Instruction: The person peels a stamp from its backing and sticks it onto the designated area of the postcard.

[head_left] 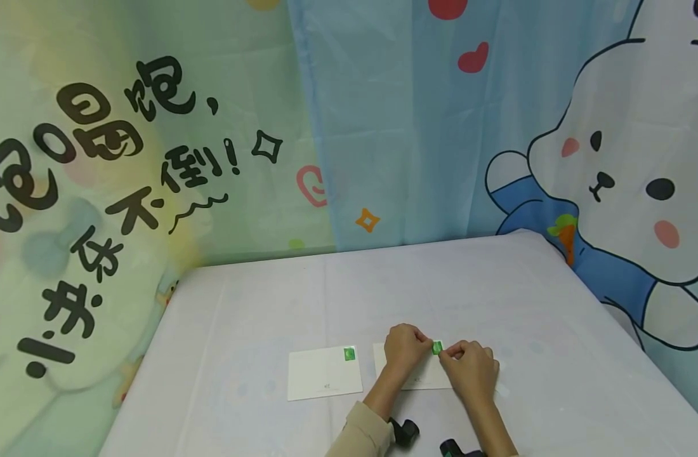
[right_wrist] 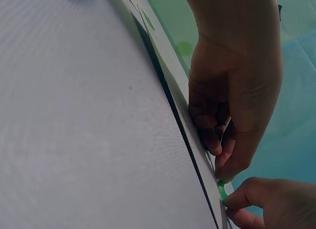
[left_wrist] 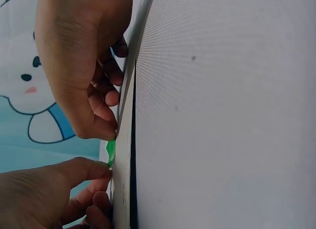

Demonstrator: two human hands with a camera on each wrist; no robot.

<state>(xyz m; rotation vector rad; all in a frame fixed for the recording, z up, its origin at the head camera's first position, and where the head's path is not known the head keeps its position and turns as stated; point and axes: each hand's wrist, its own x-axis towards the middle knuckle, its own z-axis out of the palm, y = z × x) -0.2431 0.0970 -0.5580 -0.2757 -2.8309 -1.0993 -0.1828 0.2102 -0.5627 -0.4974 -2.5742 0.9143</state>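
Note:
Two white cards, each with a small mark near its lower edge, lie side by side on the white table. The left card (head_left: 320,381) bears a green stamp (head_left: 349,353) in its upper right corner. Over the right card (head_left: 426,377), my left hand (head_left: 406,348) and right hand (head_left: 473,369) meet at a second green stamp (head_left: 437,347). Fingertips of the left hand (left_wrist: 59,187) pinch one edge of this stamp (left_wrist: 111,153); those of the right hand (right_wrist: 269,202) pinch the opposite edge. The stamp looks slightly bent, close over the card's upper right corner. My forearms partly hide the card.
Two black objects (head_left: 405,433) show by the wrists at the bottom of the head view. A printed cloth backdrop (head_left: 406,127) with a cartoon rabbit hangs behind the table (head_left: 240,330), along its far edge and right side.

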